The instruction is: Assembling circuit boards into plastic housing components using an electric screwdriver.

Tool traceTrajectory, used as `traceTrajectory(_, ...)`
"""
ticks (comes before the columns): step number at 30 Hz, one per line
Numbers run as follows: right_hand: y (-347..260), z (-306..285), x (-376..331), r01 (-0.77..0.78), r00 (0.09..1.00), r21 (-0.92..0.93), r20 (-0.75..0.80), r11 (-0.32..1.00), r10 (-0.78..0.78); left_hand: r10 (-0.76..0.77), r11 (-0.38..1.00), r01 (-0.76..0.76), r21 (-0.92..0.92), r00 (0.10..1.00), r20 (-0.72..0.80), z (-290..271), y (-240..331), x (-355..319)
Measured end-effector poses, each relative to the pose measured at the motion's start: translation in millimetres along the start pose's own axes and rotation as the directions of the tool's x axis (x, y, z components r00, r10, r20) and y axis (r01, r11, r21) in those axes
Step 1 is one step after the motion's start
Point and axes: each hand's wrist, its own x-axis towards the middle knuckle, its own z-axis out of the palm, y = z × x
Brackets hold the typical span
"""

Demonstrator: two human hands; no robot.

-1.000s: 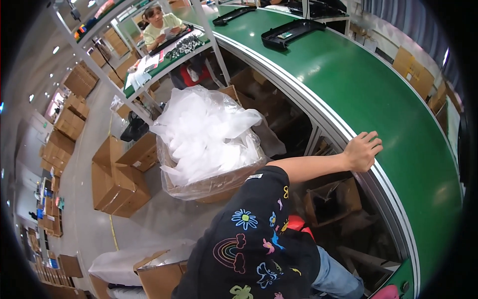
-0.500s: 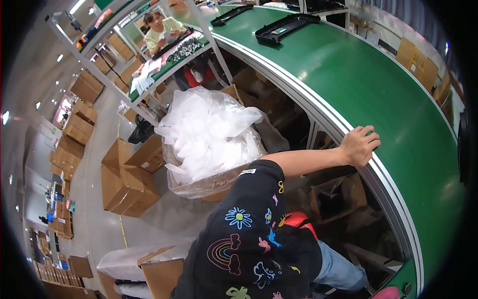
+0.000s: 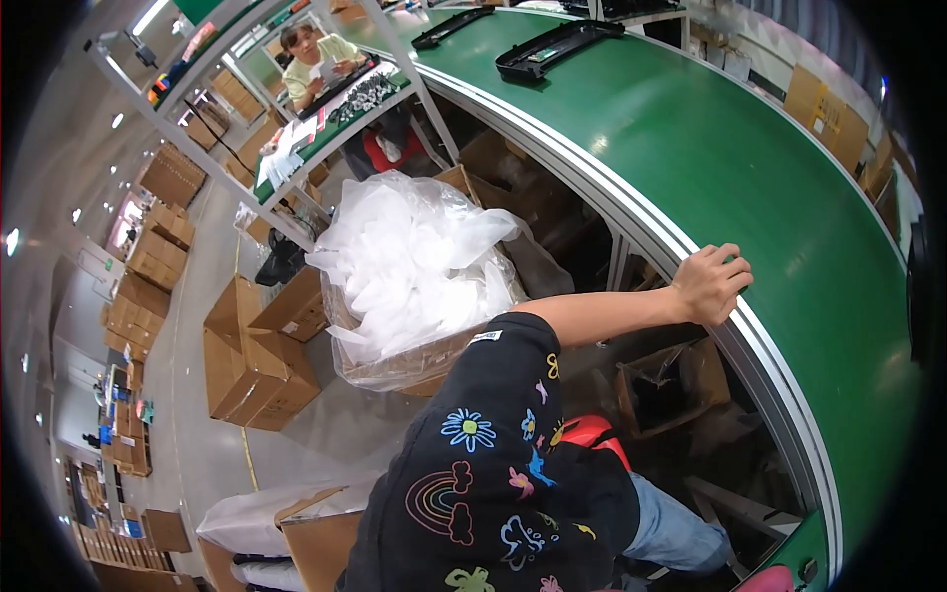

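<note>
Your one visible hand (image 3: pixel 712 284), the right, grips the pale edge of the green conveyor belt (image 3: pixel 750 168) right of centre, fingers curled over the rim. Your left hand is out of view. Two black trays (image 3: pixel 557 47) ride the belt at top. Centre frame, one carton of clear plastic bags (image 3: pixel 414 261). Brown cardboard boxes (image 3: pixel 261 345) stack along the left.

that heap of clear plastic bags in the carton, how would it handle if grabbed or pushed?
The plastic bags look thin and crumpled, so probably floppy, with no shape to hold. The heap stands loosely above its cardboard box, which suggests little weight for its bulk. The glossy film may be slippery, so a pinch might lift only a few.
</note>
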Motion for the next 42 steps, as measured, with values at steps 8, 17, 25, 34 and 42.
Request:
traceTrajectory(8,0,24,3,-0.06,0.998,0.045,0.022,0.997,0.06,0.003,1.0,-0.003,0.0,1.0,-0.001,0,2,-2)
traceTrajectory(17,5,69,9,-0.133,0.99,0.102,0.051,0.986,0.128,0.006,1.0,-0.006,-0.003,1.0,-0.007,0,0,1)
traceTrajectory(25,5,115,17,-0.196,0.979,0.13,0.079,0.972,0.187,0.006,1.0,-0.006,-0.012,1.0,-0.019,3,0,-1)
traceTrajectory(34,12,177,28,-0.272,0.96,0.175,0.118,0.946,0.254,-0.006,1.0,0.005,-0.016,1.0,-0.019,-1,0,-3)
traceTrajectory(42,2,228,31,-0.275,0.961,0.241,0.087,0.931,0.262,0.002,0.999,-0.003,-0.034,1.0,-0.02,1,3,5)
